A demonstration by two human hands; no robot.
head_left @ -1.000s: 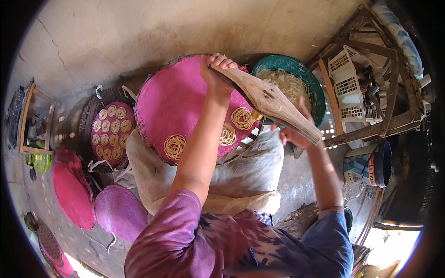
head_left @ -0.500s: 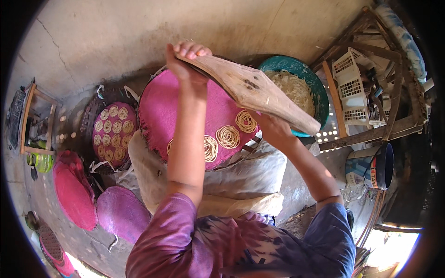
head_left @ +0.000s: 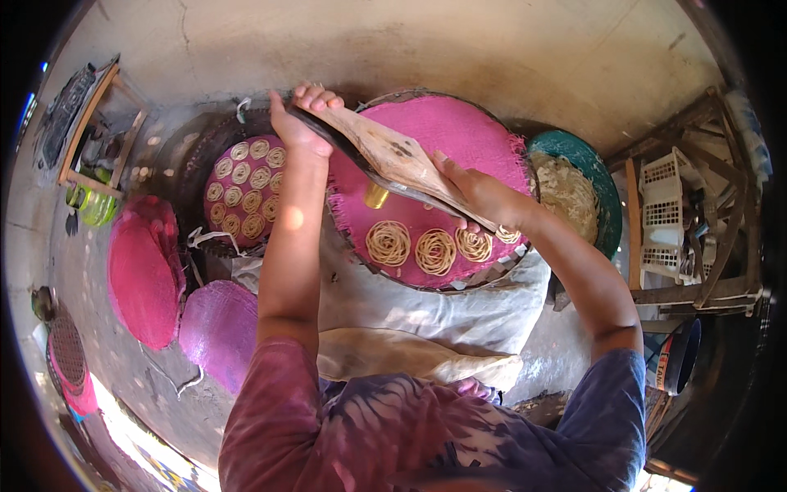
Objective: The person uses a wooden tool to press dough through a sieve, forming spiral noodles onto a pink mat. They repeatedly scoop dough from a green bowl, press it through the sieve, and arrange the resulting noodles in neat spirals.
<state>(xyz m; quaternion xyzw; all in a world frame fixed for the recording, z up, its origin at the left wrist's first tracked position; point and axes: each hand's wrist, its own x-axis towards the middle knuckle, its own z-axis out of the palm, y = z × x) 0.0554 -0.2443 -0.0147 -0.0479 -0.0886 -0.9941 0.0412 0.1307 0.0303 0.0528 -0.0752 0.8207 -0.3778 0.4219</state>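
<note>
- Spanning both hands, a long wooden press slants above the round pink tray.
- Left hand wraps the press's upper end, fingers curled tight over it.
- Right hand grips the lower end, fingers closed along its edge.
- Under the press hangs a brass cylinder, just above the pink surface.
- Three noodle coils lie in a row on the tray's near side.
- Left of it, a smaller pink tray is full of coils.
- A teal basin of pale strands sits at the right.
- Two empty pink mats lie farther left.
</note>
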